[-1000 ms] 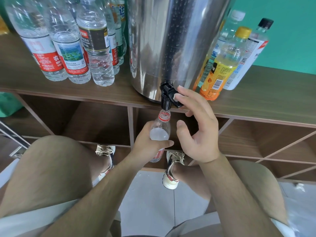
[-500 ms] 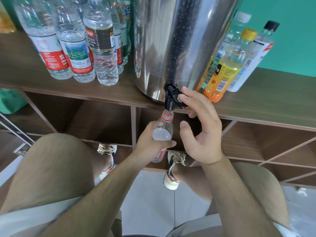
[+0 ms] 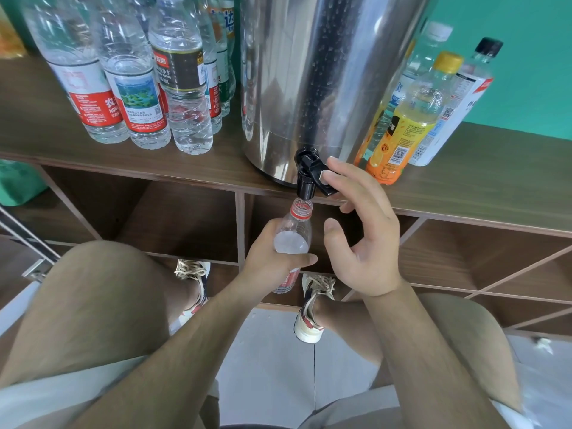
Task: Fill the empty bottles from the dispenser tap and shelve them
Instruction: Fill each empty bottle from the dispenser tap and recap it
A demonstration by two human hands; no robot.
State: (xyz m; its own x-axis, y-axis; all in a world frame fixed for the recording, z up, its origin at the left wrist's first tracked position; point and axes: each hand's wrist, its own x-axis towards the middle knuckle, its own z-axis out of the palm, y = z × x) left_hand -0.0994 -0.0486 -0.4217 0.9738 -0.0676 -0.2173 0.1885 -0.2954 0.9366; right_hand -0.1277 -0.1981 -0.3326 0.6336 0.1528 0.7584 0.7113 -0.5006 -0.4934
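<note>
Left hand (image 3: 272,258) wraps the uncapped bottle (image 3: 294,230) round its middle, upright, mouth right under the tap (image 3: 306,178) spout so water lands inside; the bottle hangs at 6 o'clock of the dispenser (image 3: 315,72), below the shelf top (image 3: 479,187) (fill looks near the shoulder, my guess). Right hand (image 3: 362,243) at 3 o'clock of the bottle, fingers loosely spread, gripping nothing, fingertip pressing the tap lever to run the flow; other bottles (image 3: 136,88) stand at 9 o'clock.
</note>
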